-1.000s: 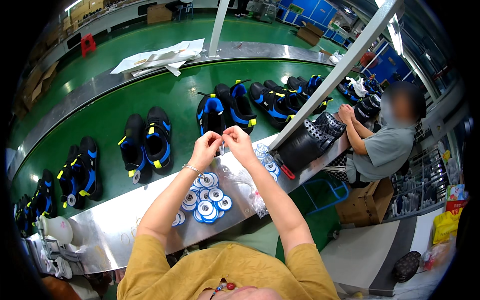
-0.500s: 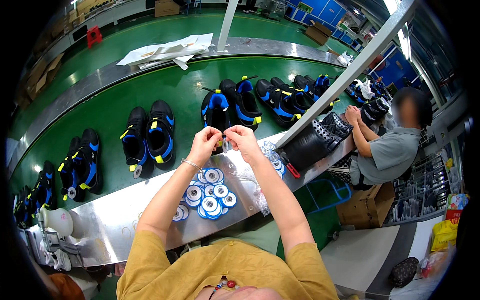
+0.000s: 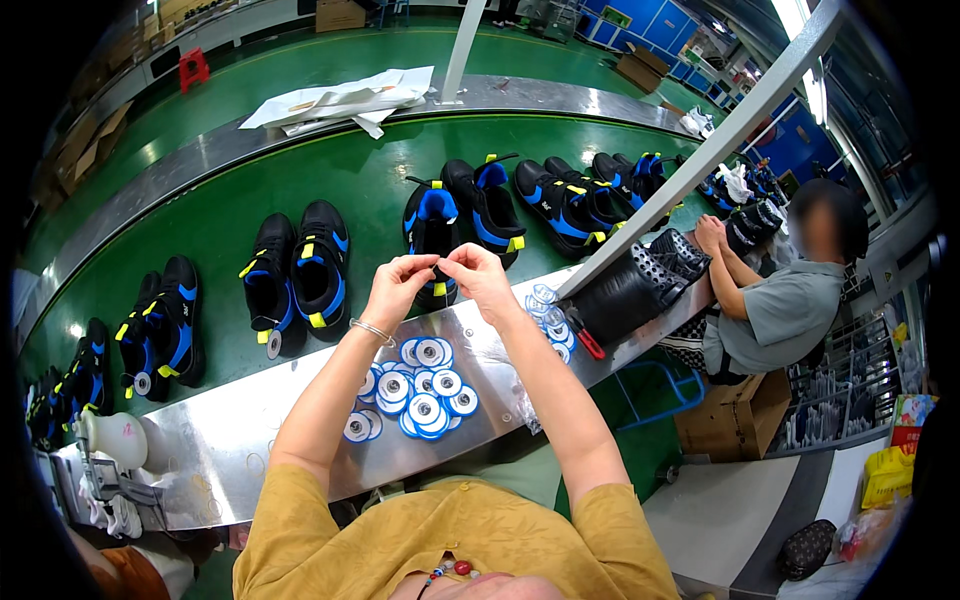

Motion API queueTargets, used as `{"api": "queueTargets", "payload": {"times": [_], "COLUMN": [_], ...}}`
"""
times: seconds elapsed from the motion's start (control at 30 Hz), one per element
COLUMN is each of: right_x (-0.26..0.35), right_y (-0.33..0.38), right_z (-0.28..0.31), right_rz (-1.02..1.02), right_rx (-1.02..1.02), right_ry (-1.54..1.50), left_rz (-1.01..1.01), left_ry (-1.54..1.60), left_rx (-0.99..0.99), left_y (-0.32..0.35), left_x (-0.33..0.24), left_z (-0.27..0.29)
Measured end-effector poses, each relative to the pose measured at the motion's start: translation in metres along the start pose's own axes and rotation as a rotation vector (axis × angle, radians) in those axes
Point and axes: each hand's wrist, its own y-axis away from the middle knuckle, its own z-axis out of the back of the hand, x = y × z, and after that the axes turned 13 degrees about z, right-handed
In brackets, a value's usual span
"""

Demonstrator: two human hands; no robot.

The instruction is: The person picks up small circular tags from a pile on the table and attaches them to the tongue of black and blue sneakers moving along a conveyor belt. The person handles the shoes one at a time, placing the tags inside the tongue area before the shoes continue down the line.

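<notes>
My left hand (image 3: 398,288) and my right hand (image 3: 480,284) meet fingertip to fingertip, both pinched closed, just in front of a black and blue shoe (image 3: 434,215). What they pinch is too small to make out; a thin strand seems to run between them. The shoe's yellow heel tab (image 3: 440,289) shows just below my fingers. Beneath my wrists, a pile of round white tags with blue rims (image 3: 424,408) lies on the metal ledge (image 3: 300,405). A second heap of such tags (image 3: 548,318) sits right of my right hand.
More black and blue shoes stand along the green belt (image 3: 215,225), such as a pair (image 3: 320,265) at left with a tag hanging. A slanting metal post (image 3: 690,165) rises at right, near red-handled scissors (image 3: 588,340). A co-worker (image 3: 790,290) sits beyond. White sheets (image 3: 340,100) lie behind.
My fingertips have come closer together and slightly up. The round tag that hung between them half a second ago no longer shows clearly.
</notes>
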Motion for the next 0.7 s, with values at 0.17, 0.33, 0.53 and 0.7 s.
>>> {"api": "queueTargets", "payload": {"times": [0.17, 0.33, 0.53, 0.7], "right_x": [0.002, -0.007, -0.006, -0.003], "right_y": [-0.004, -0.008, -0.006, -0.006], "right_z": [-0.005, -0.002, -0.003, -0.006], "right_rz": [0.048, 0.077, 0.046, -0.003], "right_rx": [0.069, 0.15, 0.176, 0.17], "right_ry": [0.072, 0.127, 0.136, 0.112], "left_rz": [0.007, -0.009, 0.025, 0.08], "left_ry": [0.04, 0.009, 0.087, 0.176], "left_rx": [0.056, 0.062, 0.093, 0.093], "left_y": [0.001, 0.003, 0.001, -0.004], "left_x": [-0.003, -0.01, -0.002, 0.001], "left_z": [0.002, 0.004, 0.009, 0.012]}}
